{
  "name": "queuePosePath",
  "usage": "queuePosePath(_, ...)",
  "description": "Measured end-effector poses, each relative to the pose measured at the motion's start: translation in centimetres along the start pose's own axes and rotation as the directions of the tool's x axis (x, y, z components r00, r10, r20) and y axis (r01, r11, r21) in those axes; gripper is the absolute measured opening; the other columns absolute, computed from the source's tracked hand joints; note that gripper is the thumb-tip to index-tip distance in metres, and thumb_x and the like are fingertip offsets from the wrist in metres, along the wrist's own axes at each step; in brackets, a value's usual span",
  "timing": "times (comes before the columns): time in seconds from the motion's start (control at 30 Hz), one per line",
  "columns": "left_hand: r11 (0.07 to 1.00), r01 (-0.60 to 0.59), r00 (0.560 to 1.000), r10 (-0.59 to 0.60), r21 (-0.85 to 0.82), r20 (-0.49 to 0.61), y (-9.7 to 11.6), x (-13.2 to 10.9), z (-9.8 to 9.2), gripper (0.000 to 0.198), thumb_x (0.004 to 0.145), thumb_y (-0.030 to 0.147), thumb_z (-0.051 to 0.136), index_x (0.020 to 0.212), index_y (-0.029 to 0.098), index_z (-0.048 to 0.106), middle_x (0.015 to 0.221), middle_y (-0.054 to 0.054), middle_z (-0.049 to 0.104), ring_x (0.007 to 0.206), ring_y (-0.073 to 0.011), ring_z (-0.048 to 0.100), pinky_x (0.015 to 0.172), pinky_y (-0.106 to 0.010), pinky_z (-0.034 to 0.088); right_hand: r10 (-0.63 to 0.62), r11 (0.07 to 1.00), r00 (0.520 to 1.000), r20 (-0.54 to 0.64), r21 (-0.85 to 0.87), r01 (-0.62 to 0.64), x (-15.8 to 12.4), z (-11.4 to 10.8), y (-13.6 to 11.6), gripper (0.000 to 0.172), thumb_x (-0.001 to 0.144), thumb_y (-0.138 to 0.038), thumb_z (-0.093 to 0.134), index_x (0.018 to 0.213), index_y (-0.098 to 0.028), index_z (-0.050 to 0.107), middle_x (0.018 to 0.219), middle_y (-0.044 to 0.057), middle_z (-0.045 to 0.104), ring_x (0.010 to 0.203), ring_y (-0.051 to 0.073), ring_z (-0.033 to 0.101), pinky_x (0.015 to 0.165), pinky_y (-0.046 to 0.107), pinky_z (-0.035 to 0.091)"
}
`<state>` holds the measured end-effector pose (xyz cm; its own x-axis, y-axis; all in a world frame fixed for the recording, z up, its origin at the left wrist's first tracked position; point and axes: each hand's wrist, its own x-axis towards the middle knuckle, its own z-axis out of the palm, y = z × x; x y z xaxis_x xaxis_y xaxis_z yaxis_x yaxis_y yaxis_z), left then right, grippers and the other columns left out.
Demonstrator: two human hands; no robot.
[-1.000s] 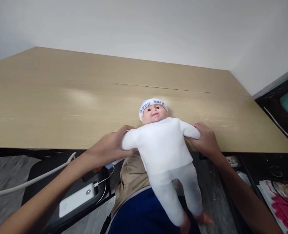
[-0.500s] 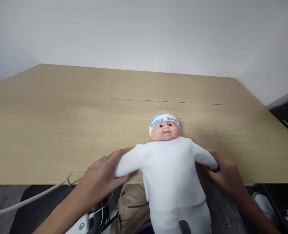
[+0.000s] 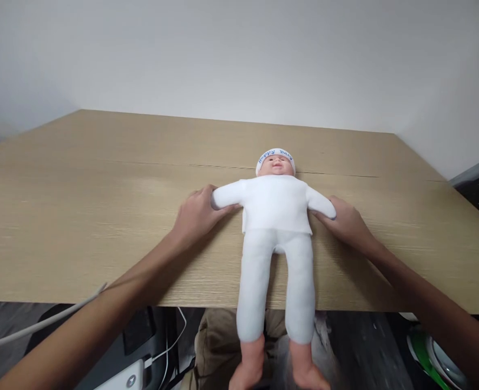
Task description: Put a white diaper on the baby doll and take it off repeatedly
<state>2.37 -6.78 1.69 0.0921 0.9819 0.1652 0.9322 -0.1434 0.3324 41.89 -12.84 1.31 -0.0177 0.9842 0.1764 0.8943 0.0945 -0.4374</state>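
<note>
A baby doll [image 3: 275,211] in a white suit and a white-and-blue cap lies face up on the wooden table [image 3: 101,179]. Its head points to the far wall and its bare feet hang over the near edge. My left hand [image 3: 196,214] grips the doll's arm on the left side. My right hand [image 3: 345,222] grips the doll's other arm. Both hands rest on the table top beside the doll's body.
A white cable [image 3: 40,325] runs below the table edge at the left. A white power block [image 3: 121,376] with thin wires lies under the table. A brown cloth [image 3: 215,346] shows under the doll's legs. A green-and-white object [image 3: 434,357] sits at the lower right.
The doll has gone from hanging at the table's near edge to lying flat, farther onto the table. Both hands moved forward with it, still holding its arms.
</note>
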Motion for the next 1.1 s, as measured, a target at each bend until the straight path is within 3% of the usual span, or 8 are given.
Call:
queuePosePath(0.1, 0.999, 0.042, 0.998, -0.043, -0.028, -0.041, -0.2, 3.0, 1.7, 0.080, 0.085, 0.094, 0.064, 0.119, 0.022, 0.065, 0.112, -0.015, 0.080, 0.103, -0.0389, 0.074, 0.076, -0.039, 0.049, 0.043, 0.996, 0.992, -0.120, -0.069, -0.051, 3.4, 1.6, 1.3, 0.027, 0.096, -0.049, 0.066, 0.103, -0.024, 0.072, 0.105, 0.013, 0.081, 0.095, 0.036, 0.075, 0.076, 0.041, 0.051)
queuePosePath(0.23, 0.998, 0.013, 0.995, -0.019, -0.065, -0.098, -0.5, 6.9, 3.2, 0.082, 0.083, 0.094, 0.066, 0.123, 0.023, 0.062, 0.119, -0.014, 0.079, 0.106, -0.0375, 0.073, 0.077, -0.037, 0.049, 0.032, 0.993, 0.960, -0.279, -0.100, -0.062, 7.7, 3.5, 3.0, 0.033, 0.090, -0.049, 0.070, 0.109, -0.022, 0.074, 0.109, 0.015, 0.082, 0.096, 0.038, 0.075, 0.078, 0.042, 0.053)
queuePosePath(0.43, 0.999, -0.034, 0.989, 0.030, -0.024, -0.142, -1.4, 12.8, 4.4, 0.079, 0.082, 0.093, 0.069, 0.118, 0.022, 0.063, 0.115, -0.015, 0.078, 0.105, -0.0381, 0.072, 0.079, -0.037, 0.048, 0.001, 0.993, 0.947, -0.322, -0.114, -0.040, 12.3, 4.9, 4.7, 0.034, 0.088, -0.054, 0.069, 0.099, -0.022, 0.072, 0.098, 0.014, 0.080, 0.086, 0.034, 0.071, 0.072, 0.039, 0.052)
queuePosePath(0.6, 0.996, -0.075, 0.986, 0.067, -0.045, -0.150, -1.8, 16.8, 5.7, 0.082, 0.082, 0.094, 0.070, 0.120, 0.022, 0.064, 0.117, -0.016, 0.077, 0.110, -0.0392, 0.070, 0.084, -0.040, 0.049, -0.056, 0.992, 0.938, -0.341, -0.122, 0.015, 14.9, 5.3, 5.7, 0.036, 0.089, -0.050, 0.066, 0.110, -0.022, 0.071, 0.104, 0.015, 0.081, 0.091, 0.035, 0.072, 0.076, 0.041, 0.054)
queuePosePath(0.9, 0.994, -0.084, 0.991, 0.077, -0.064, -0.108, -1.7, 19.9, 5.8, 0.078, 0.086, 0.085, 0.075, 0.128, 0.020, 0.065, 0.121, -0.018, 0.076, 0.114, -0.0399, 0.067, 0.089, -0.042, 0.051, -0.100, 0.992, 0.938, -0.332, -0.112, 0.066, 19.8, 5.3, 7.5, 0.042, 0.086, -0.051, 0.067, 0.117, -0.023, 0.069, 0.108, 0.013, 0.082, 0.096, 0.037, 0.076, 0.080, 0.043, 0.057)
queuePosePath(1.1, 0.988, -0.122, 0.988, 0.113, -0.090, -0.101, -2.0, 20.6, 5.9, 0.072, 0.087, 0.078, 0.078, 0.127, 0.020, 0.065, 0.122, -0.018, 0.076, 0.117, -0.0399, 0.067, 0.089, -0.041, 0.051, -0.141, 0.989, 0.943, -0.300, -0.081, 0.123, 21.1, 5.2, 8.3, 0.047, 0.091, -0.060, 0.064, 0.119, -0.022, 0.069, 0.113, 0.015, 0.082, 0.100, 0.037, 0.076, 0.083, 0.044, 0.057)
